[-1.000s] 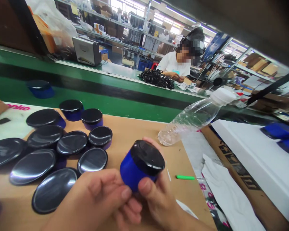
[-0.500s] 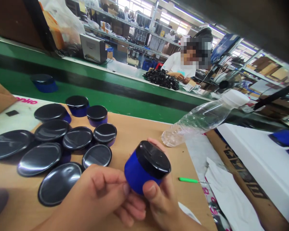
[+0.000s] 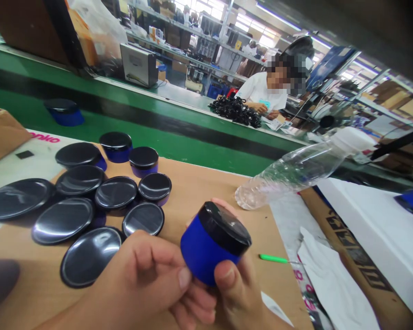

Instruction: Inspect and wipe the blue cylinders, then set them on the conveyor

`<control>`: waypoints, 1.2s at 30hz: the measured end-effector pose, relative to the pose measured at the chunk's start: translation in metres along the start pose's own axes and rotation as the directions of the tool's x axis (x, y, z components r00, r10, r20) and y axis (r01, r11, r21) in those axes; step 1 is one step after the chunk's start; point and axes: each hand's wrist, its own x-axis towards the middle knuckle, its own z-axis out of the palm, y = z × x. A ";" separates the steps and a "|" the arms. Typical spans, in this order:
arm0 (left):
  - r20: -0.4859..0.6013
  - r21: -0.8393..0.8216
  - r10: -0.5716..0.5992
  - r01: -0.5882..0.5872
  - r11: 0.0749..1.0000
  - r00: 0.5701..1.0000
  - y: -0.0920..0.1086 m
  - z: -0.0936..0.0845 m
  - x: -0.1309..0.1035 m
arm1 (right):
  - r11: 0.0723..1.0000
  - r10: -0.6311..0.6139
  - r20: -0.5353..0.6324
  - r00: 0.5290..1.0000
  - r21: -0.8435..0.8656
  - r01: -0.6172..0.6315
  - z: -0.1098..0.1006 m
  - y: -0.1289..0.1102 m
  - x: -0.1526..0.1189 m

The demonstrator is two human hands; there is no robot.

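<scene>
A blue cylindrical jar with a glossy black lid is tilted in front of me, lid up and leaning right. My right hand is closed around it, thumb on the near side and fingertips showing behind the lid. My left hand is closed at the jar's lower left, thumb and index finger pressed against its edge. The other left fingers curl under the jar, partly hidden. Several similar black-lidded jars stand to the left on brown cardboard.
A clear plastic bottle lies behind the jar. To the right are a green-handled thin tool, a crumpled white sheet and a white box. Another jar sits on the green belt. A person works across it.
The view has shifted slightly, so most things sit a little further right. Both hands keep their hold on the jar, which leans slightly more.
</scene>
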 end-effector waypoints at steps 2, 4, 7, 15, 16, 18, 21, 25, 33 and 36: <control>0.020 -0.025 0.028 -0.028 0.999 0.999 0.001 0.000 -0.001 | 0.999 -0.036 -0.007 0.999 0.027 0.036 0.001 0.000 0.000; 0.038 -0.039 0.035 -0.034 0.999 0.999 0.002 0.001 -0.002 | 0.999 -0.050 -0.016 0.999 0.021 0.050 0.001 0.000 -0.001; 0.022 -0.005 -0.005 0.005 1.000 1.000 0.002 0.001 0.001 | 0.997 0.005 -0.021 1.000 -0.073 -0.007 -0.002 -0.002 -0.001; 0.183 -0.036 0.051 -0.045 0.998 0.982 -0.012 -0.019 0.014 | 0.980 -0.013 0.010 1.000 -0.197 0.015 -0.007 -0.004 0.006; 0.174 -0.038 0.049 -0.043 0.998 0.984 -0.013 -0.020 0.014 | 0.981 -0.002 0.015 1.000 -0.192 0.005 -0.007 -0.004 0.006; 0.163 -0.024 0.038 -0.034 0.999 0.986 -0.012 -0.020 0.013 | 0.984 0.013 0.016 1.000 -0.179 -0.010 -0.006 -0.003 0.006; 0.159 -0.007 -0.001 0.002 1.000 0.987 -0.010 -0.018 0.012 | 0.986 0.028 0.007 1.000 -0.164 -0.026 -0.006 -0.004 0.003; 0.164 -0.014 -0.018 0.021 1.000 0.986 -0.009 -0.018 0.012 | 0.983 0.012 -0.031 0.999 -0.184 -0.017 -0.005 -0.005 0.002; 0.162 -0.020 0.007 -0.004 1.000 0.987 -0.010 -0.018 0.011 | 0.979 0.000 -0.058 0.998 -0.205 -0.012 -0.003 -0.004 0.003; 0.147 -0.005 -0.009 0.010 1.000 0.989 -0.011 -0.018 0.010 | 0.983 -0.002 -0.043 0.999 -0.181 -0.006 -0.003 -0.003 0.003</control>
